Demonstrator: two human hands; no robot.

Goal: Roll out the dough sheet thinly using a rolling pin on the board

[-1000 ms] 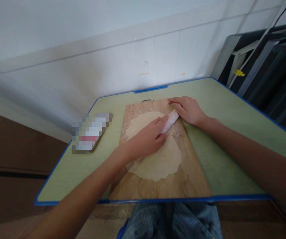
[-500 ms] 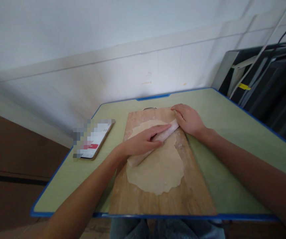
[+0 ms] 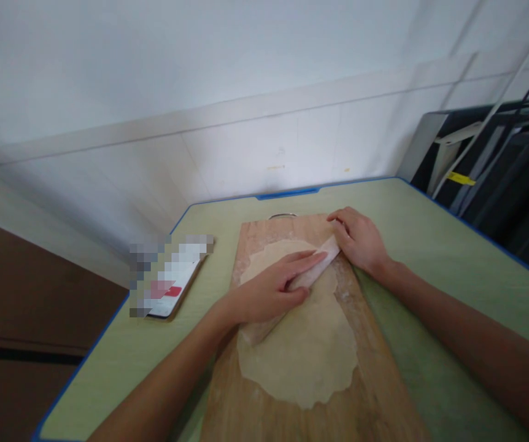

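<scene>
A thin, uneven sheet of dough [image 3: 305,362] lies flat on a wooden cutting board [image 3: 287,420]. Across its upper half rests a floury rolling pin [image 3: 313,273], slanting from lower left to upper right. My left hand [image 3: 274,285] lies over the pin's middle, fingers along the top and thumb on the near side. At the upper right end, my right hand [image 3: 361,239] curls around the tip of the pin, beside the board's edge. Part of the pin is hidden under my left hand.
A phone [image 3: 177,282], partly blurred out, lies on the green table [image 3: 430,245] left of the board. A metal handle [image 3: 283,215] shows at the board's far end. Behind stands a white wall [image 3: 246,147]; dark panels and cables are at the right.
The view has tilted up a little, so the table and board sit lower in the picture. Both hands stay on the rolling pin, which has hardly shifted over the dough.
</scene>
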